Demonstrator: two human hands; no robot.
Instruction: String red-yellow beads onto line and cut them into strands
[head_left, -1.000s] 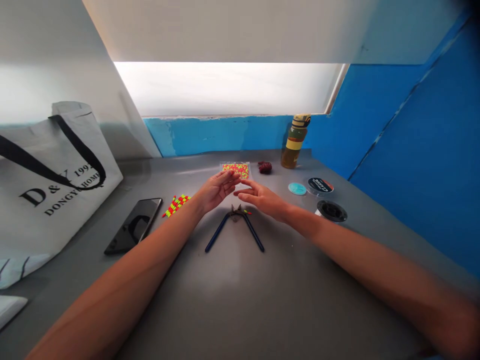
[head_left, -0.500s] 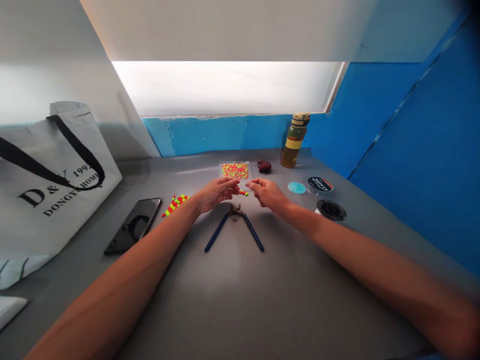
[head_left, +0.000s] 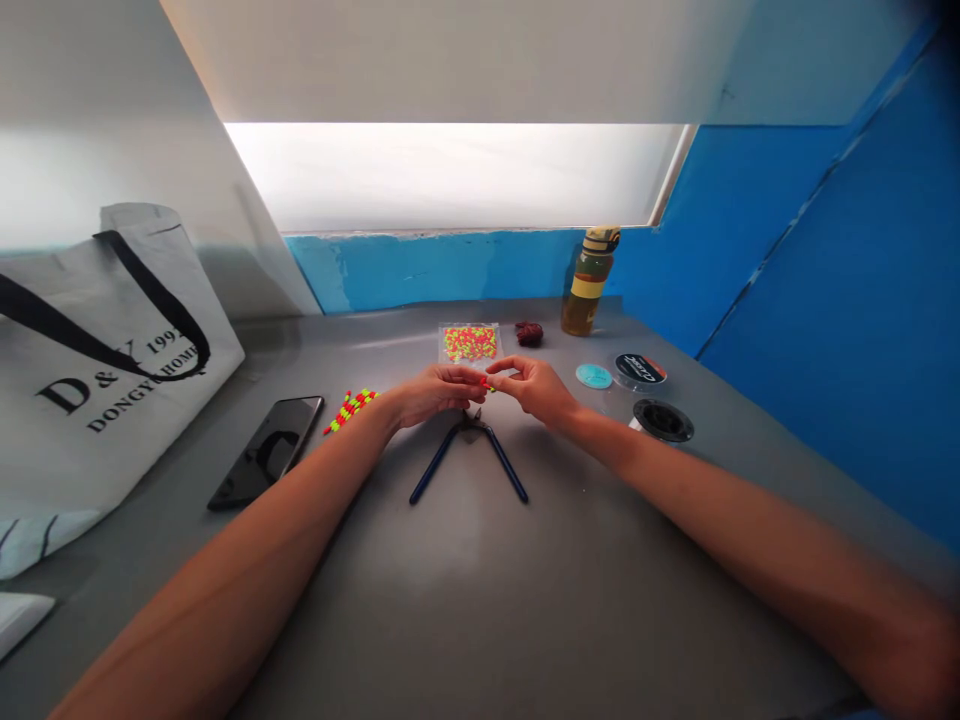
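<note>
My left hand (head_left: 435,393) and my right hand (head_left: 533,385) meet above the grey table (head_left: 480,590), fingertips pinched together on a small red-and-yellow bead piece (head_left: 487,383). Just below them lie blue-handled pliers (head_left: 469,459), handles spread open toward me. Behind the hands sits a clear bag of red and yellow beads (head_left: 470,343). To the left of my left hand, a row of finished red-and-yellow bead strings (head_left: 351,409) rests on the table.
A black phone (head_left: 268,450) lies left of the pliers, beside a white tote bag (head_left: 90,350). A dark red lump (head_left: 529,333), an amber bottle (head_left: 589,282), a teal disc (head_left: 594,376) and two line spools (head_left: 651,395) sit at the back right. Blue walls close the right side.
Both hands went from open over the bead bag to pinched, drew back toward me, and now meet on the small bead piece over the pliers.
</note>
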